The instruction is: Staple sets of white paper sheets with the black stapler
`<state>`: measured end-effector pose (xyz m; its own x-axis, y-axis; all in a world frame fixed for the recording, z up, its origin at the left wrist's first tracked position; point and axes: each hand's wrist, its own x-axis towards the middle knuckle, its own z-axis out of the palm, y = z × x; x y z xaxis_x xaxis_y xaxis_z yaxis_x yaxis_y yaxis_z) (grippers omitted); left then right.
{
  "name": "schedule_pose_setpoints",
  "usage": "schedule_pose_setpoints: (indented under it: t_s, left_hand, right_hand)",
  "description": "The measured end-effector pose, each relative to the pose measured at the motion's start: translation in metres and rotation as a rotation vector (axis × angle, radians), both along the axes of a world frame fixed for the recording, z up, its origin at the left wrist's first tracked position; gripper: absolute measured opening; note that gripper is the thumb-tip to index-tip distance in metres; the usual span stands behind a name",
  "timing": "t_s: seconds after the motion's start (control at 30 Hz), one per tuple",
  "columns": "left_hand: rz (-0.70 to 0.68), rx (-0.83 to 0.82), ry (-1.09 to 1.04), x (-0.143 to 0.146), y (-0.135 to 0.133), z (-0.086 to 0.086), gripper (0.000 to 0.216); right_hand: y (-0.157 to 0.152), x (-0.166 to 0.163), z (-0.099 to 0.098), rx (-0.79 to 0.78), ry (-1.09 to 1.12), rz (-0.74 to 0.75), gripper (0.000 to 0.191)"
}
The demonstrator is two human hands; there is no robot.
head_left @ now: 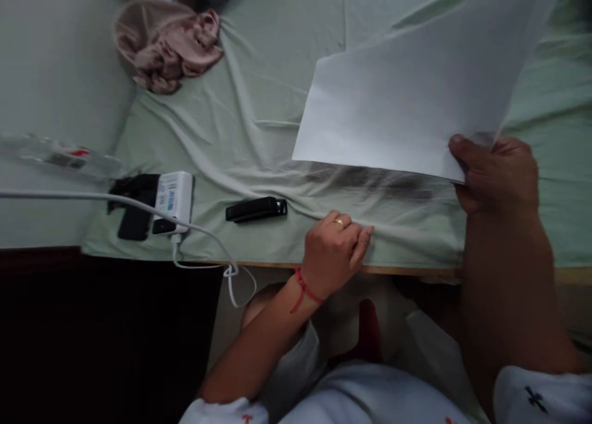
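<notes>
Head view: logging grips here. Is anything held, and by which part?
The right hand pinches the paper at its near right corner. The left hand rests on the cloth.

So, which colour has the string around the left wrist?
Red; the string shows best in the head view.

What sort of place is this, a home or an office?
Most likely a bedroom at home: the surface looks like a bed under a wrinkled green sheet, a crumpled pink cloth lies on it, and a white charger with its cable sits near the edge. The right hand holds paper.
</notes>
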<state>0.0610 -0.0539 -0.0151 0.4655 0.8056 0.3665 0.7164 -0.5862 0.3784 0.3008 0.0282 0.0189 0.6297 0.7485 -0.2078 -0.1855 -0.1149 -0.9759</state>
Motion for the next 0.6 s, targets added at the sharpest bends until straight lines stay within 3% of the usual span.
schedule_pose_setpoints:
  t_s: [0.13,0.27,0.4,0.6]
  left_hand:
    - [0.165,0.021,0.059,-0.038,-0.027,0.000,0.027]
    - [0.407,-0.165,0.333,-0.081,-0.059,-0.019,0.049]
    - [0.421,-0.288,0.449,-0.102,-0.083,-0.032,0.055]
    - [0.407,-0.252,0.499,-0.106,-0.104,-0.037,0.057]
  right_hand:
    - [-0.003,0.004,-0.003,-0.014,-0.039,0.021,0.022]
    - [-0.004,0.008,-0.009,0.024,-0.010,0.016,0.023]
    - [-0.005,0.010,-0.012,0.022,-0.029,0.018,0.018]
    - [-0.005,0.008,-0.010,0.012,-0.066,0.051,0.021]
